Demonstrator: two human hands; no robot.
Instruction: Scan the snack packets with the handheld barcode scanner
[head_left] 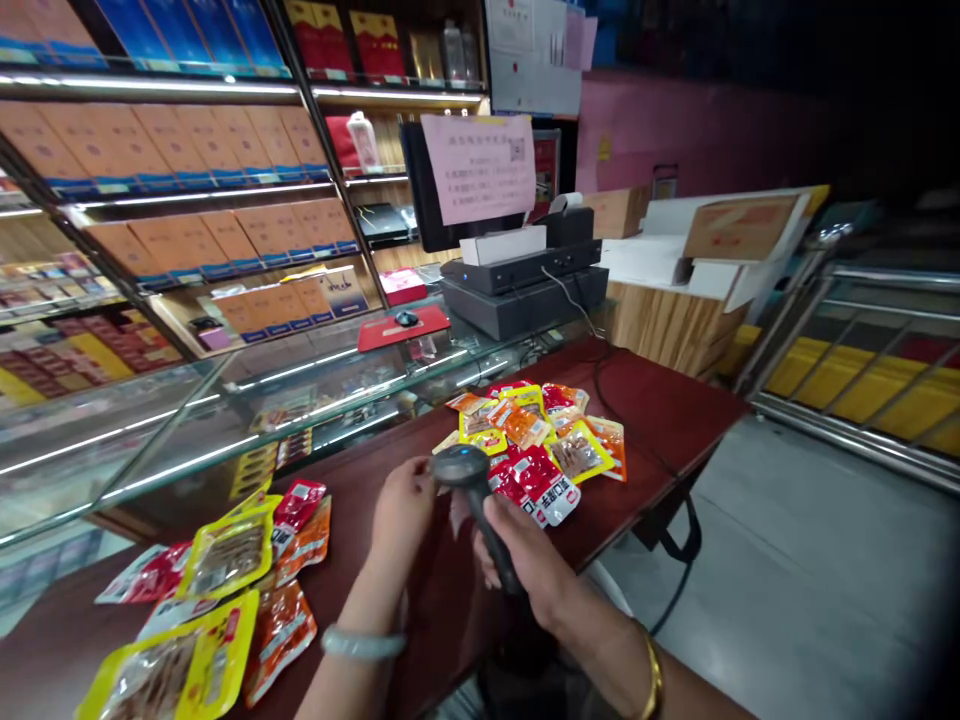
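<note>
Head view: R hand [529,555], lower ctr of frame, has its grip wrapped round the handle of a dark handheld scanner [459,463], small blue light on top. L hand [405,510] is just left of the scanner head, its grip curled narrow; can't tell if it holds anything, since part of it is hidden. Pale bangle [364,643] on L wrist, gold bangle [654,680] on R.

Scanner's mid-frame, above the dark red table [660,400]. Pkts lie either side: right-hand pile [521,422] just beyond it, left-hand pile [229,550] at lower left, both mixing yellow, red & orange. Red pkt [536,475] by the scanner has big Chinese characters, some on a white band, not cleanly legible. Yellow-edged pkt [157,672], bottom left: clear window, brown contents, red label too small to read.

Upper ctr: pink sheet [480,165] over a dark monitor [431,215], several lines of Chinese print + QR code at its right, text blurred. Upper left: rows of orange boxes [217,140] w/ blue bases, lettering illegible. Right of the monitor, cardboard box [739,225] w/ red print, also unreadable.
</note>
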